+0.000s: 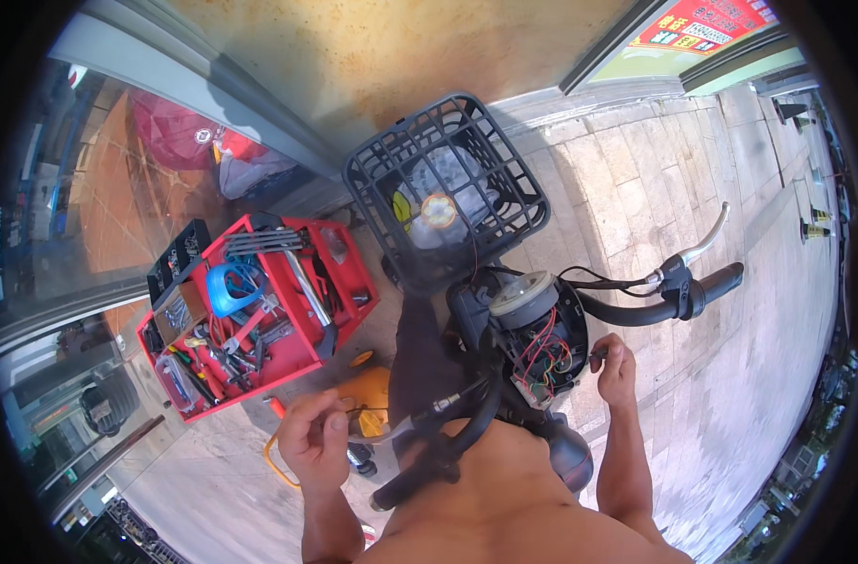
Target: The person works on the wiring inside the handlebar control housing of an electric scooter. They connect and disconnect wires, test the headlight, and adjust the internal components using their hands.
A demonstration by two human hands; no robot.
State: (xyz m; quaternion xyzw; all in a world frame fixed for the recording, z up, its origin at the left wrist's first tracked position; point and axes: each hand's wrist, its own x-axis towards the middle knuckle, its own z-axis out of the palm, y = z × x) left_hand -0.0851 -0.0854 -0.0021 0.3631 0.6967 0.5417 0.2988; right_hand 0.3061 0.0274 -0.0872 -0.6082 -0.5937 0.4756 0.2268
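The front of a two-wheeled scooter stands before me, with its handlebar housing [545, 350] opened and red, green and white wires [542, 362] showing. A round unit with a clear cover [523, 296] sits at the top of this housing. My right hand [618, 374] is closed in a pinch beside the housing's right edge, on a small dark piece [598, 354] whose kind I cannot make out. My left hand [314, 438] has its fingers curled near the tip of the left brake lever [377, 435]; what they hold, if anything, is too small to name.
A black basket [358, 179] at the front holds a clear plastic bag [448, 179] and a bright round lamp [438, 212]. To the left, a red toolbox [354, 324] lies open with pliers, wrenches and blue cord [233, 288]. The right handlebar [716, 287] reaches over the paving. A glass door [81, 226] stands left.
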